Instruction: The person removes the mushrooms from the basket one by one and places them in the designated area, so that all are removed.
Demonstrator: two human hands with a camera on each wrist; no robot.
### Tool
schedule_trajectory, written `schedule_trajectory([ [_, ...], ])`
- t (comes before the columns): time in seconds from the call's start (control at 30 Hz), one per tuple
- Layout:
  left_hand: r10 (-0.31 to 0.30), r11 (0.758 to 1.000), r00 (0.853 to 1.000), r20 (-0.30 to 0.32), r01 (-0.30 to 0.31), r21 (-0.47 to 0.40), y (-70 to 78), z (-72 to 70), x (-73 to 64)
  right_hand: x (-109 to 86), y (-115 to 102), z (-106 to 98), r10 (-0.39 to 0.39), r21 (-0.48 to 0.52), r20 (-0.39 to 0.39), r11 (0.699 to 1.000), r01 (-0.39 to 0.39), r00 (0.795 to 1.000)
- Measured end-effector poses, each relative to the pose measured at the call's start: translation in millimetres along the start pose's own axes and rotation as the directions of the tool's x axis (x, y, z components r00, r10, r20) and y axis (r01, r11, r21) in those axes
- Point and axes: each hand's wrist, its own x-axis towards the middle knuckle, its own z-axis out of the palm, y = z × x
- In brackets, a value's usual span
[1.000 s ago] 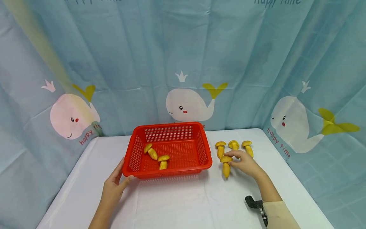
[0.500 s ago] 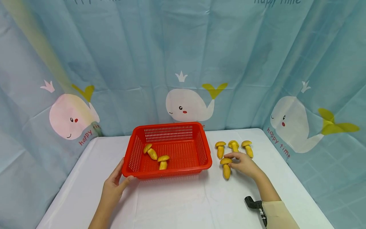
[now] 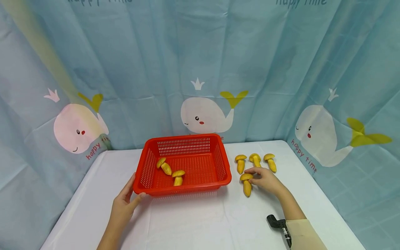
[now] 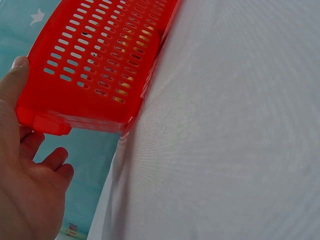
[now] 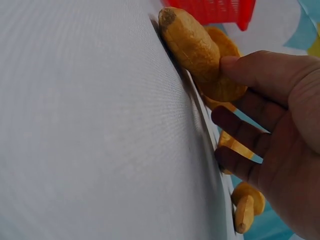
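Observation:
At the near left corner of a red perforated plastic basket, my left hand grips the rim, thumb on the near side and fingers round the left side. Inside it lie two yellow-brown mushrooms, one tilted and one closer to the front wall. To the basket's right, my right hand pinches the cap of another mushroom between thumb and fingers. Its stem points toward me, low over or on the white cloth; the remaining fingers are spread in the right wrist view.
Three mushrooms lie in a row behind my right hand: left, middle and right. A white cloth covers the table. Blue whale-print curtains hang along its back and sides. A black device sits at my right sleeve.
The pinched mushroom and my right hand have shifted very slightly toward me. My left hand and the basket look the same.

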Motion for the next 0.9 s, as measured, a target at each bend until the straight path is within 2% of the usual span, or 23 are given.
schedule_trajectory([
  [0.53, 0.009, 1.000, 1.000, 0.001, -0.009, -0.013, -0.8, 0.1, -0.5, 1.0, 4.7, 2.7, -0.003, 0.007, 0.011, 1.000, 0.003, 1.000],
  [0.9, 0.014, 1.000, 1.000, -0.008, -0.014, 0.009, -2.6, 0.2, 0.1, 1.1, 3.5, 1.9, -0.001, 0.026, 0.030, 1.000, 0.000, 1.000],
])
